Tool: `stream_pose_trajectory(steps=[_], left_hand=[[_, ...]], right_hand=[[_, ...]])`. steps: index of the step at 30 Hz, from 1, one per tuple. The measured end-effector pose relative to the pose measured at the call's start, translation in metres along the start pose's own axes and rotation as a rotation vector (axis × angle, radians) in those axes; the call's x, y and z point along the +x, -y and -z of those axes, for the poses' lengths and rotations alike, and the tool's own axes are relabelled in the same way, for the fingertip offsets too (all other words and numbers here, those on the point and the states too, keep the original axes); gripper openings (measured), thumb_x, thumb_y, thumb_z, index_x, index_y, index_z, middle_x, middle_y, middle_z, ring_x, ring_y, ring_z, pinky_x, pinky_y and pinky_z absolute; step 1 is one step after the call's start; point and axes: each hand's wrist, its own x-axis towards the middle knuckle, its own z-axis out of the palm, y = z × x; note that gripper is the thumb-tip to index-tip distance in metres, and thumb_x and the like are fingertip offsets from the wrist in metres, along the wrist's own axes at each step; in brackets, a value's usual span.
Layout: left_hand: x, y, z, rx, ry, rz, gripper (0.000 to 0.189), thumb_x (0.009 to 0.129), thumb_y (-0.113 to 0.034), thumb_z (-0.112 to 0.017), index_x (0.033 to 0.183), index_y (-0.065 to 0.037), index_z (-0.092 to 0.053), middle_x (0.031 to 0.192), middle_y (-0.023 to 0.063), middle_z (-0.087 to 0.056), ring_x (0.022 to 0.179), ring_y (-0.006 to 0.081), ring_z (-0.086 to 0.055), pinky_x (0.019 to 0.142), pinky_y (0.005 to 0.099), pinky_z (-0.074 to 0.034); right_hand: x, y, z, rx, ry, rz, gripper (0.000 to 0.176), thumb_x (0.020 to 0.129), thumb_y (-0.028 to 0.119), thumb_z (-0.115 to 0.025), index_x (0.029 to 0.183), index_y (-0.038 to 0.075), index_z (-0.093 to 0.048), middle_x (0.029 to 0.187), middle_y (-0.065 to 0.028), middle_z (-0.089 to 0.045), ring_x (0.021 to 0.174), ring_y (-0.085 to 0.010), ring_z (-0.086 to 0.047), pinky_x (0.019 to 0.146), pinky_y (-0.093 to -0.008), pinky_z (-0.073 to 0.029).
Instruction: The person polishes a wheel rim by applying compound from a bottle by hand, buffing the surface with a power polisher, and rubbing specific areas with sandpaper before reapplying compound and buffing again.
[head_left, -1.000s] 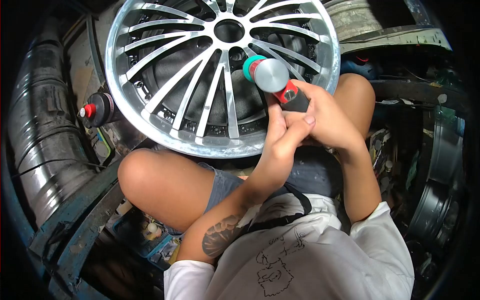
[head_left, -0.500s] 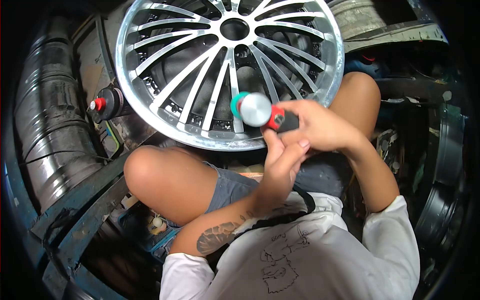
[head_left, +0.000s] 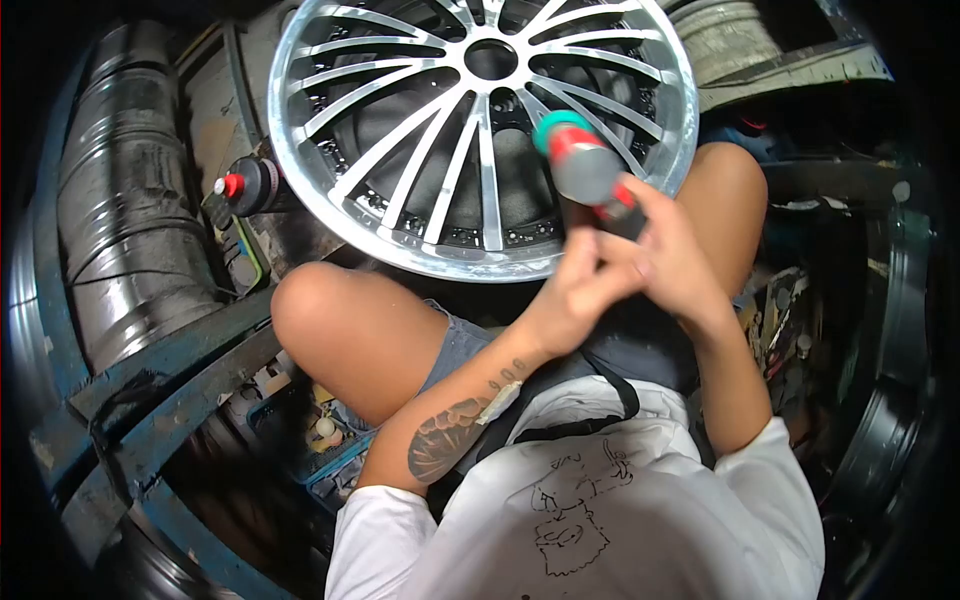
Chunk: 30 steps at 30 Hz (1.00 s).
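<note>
Between my hands is a small handheld polisher (head_left: 588, 172), blurred by motion, with a round silver head, a red collar and a teal pad at its far end. My right hand (head_left: 672, 245) is closed around its dark handle. Just to the left, my left hand (head_left: 590, 290) curls its fingers at the lower end of the same handle, partly hiding it. Beyond the hands lies a multi-spoke alloy wheel (head_left: 486, 180), bright silver on its face and dark between the spokes. The pad overlaps the wheel's spokes in this view.
A black bottle-like object with a red and white tip (head_left: 250, 186) lies left of the wheel. Further left is a stack of metal rims (head_left: 130, 210) beside blue metal framing (head_left: 150, 400). Another rim (head_left: 725, 40) sits at the back right. My bent knees flank the wheel.
Both hands have raised the polisher up and to the right, tilting it so more of its body shows. The whole view has shifted slightly, with the wheel appearing further right.
</note>
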Motion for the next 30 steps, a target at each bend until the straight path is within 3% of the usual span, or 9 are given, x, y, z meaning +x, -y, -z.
stream_pose_trajectory(steps=[3, 5, 7, 13, 20, 23, 25, 28, 30], left_hand=[[-0.006, -0.009, -0.013, 0.231, 0.242, -0.027, 0.091, 0.09, -0.025, -0.073, 0.156, 0.003, -0.017, 0.14, 0.0188, -0.047, 0.132, 0.0264, -0.05, 0.113, 0.0398, -0.039], [-0.011, -0.009, -0.019, 0.39, 0.378, -0.044, 0.097, 0.089, -0.023, -0.077, 0.158, 0.003, -0.013, 0.139, 0.023, -0.051, 0.128, 0.0287, -0.057, 0.11, 0.0409, -0.044], [-0.016, -0.007, -0.025, 0.742, 0.452, -0.054, 0.072, 0.085, -0.03, -0.077, 0.138, 0.008, -0.046, 0.125, 0.0315, -0.063, 0.119, 0.0439, -0.063, 0.102, 0.0454, -0.051], [-0.024, 0.008, -0.039, 1.368, 0.877, 0.437, 0.041, 0.085, -0.039, -0.068, 0.107, -0.006, -0.078, 0.108, 0.0184, -0.076, 0.1, 0.037, -0.073, 0.087, 0.0466, -0.057], [-0.057, 0.091, -0.06, 1.588, 0.534, 0.21, 0.033, 0.086, -0.029, -0.065, 0.11, -0.01, -0.079, 0.108, 0.0132, -0.078, 0.103, 0.0295, -0.074, 0.081, 0.0453, -0.056], [-0.091, 0.079, -0.059, 1.351, 0.314, 0.209, 0.037, 0.089, -0.029, -0.067, 0.116, -0.005, -0.073, 0.107, 0.0181, -0.076, 0.102, 0.0333, -0.073, 0.083, 0.0468, -0.055], [-0.128, 0.03, -0.043, 1.051, 0.253, 0.243, 0.039, 0.091, -0.029, -0.068, 0.119, -0.003, -0.072, 0.109, 0.0208, -0.075, 0.103, 0.0356, -0.072, 0.087, 0.0469, -0.055], [-0.191, -0.016, -0.009, 0.743, -0.041, -0.21, 0.036, 0.097, -0.024, -0.067, 0.123, 0.0, -0.071, 0.111, 0.0214, -0.074, 0.103, 0.0366, -0.071, 0.09, 0.0433, -0.056], [-0.222, -0.084, -0.01, 0.911, -0.238, -0.449, 0.035, 0.097, -0.024, -0.067, 0.122, 0.0, -0.071, 0.11, 0.0209, -0.074, 0.102, 0.0361, -0.071, 0.09, 0.0429, -0.056]], right_hand=[[-0.049, -0.007, 0.017, 0.068, -0.081, -0.023, 0.062, 0.078, 0.007, -0.073, 0.138, -0.001, -0.058, 0.118, -0.0084, -0.068, 0.107, -0.0178, -0.065, 0.091, -0.0323, -0.053], [-0.081, -0.009, 0.027, 0.016, -0.142, 0.032, 0.059, 0.073, 0.007, -0.072, 0.13, -0.002, -0.059, 0.108, -0.0127, -0.071, 0.1, -0.022, -0.07, 0.088, -0.0357, -0.055], [-0.11, -0.017, 0.04, -0.279, -0.138, 0.052, 0.06, 0.07, 0.01, -0.074, 0.126, -0.002, -0.059, 0.101, -0.0205, -0.071, 0.094, -0.0317, -0.073, 0.086, -0.0392, -0.056], [-0.21, -0.111, 0.05, -0.73, -0.247, 0.101, 0.068, 0.072, 0.008, -0.084, 0.132, -0.008, -0.058, 0.117, -0.0277, -0.068, 0.107, -0.0453, -0.067, 0.096, -0.0471, -0.052], [-0.177, -0.045, 0.072, -1.0, 0.633, -0.373, 0.048, 0.075, 0.025, -0.087, 0.107, 0.001, -0.06, 0.076, -0.0236, -0.064, 0.077, -0.0474, -0.065, 0.069, -0.0498, -0.05], [-0.149, -0.064, 0.109, -0.794, 0.647, -0.051, 0.033, 0.082, 0.026, -0.08, 0.088, -0.003, -0.067, 0.067, -0.0207, -0.063, 0.064, -0.0392, -0.066, 0.058, -0.0458, -0.047], [-0.116, -0.032, 0.114, -0.909, 0.638, -0.208, 0.023, 0.086, 0.016, -0.074, 0.083, -0.005, -0.067, 0.067, -0.0198, -0.062, 0.06, -0.0257, -0.064, 0.059, -0.0408, -0.046], [-0.092, -0.054, 0.147, -0.618, 0.375, -0.133, 0.016, 0.093, 0.005, -0.062, 0.081, -0.007, -0.062, 0.063, -0.0088, -0.051, 0.064, -0.0113, -0.047, 0.058, -0.0343, -0.042], [-0.073, -0.039, 0.146, -0.666, 0.361, -0.13, 0.024, 0.096, 0.01, -0.063, 0.079, -0.006, -0.061, 0.064, -0.006, -0.052, 0.062, -0.0119, -0.046, 0.058, -0.0334, -0.041]])
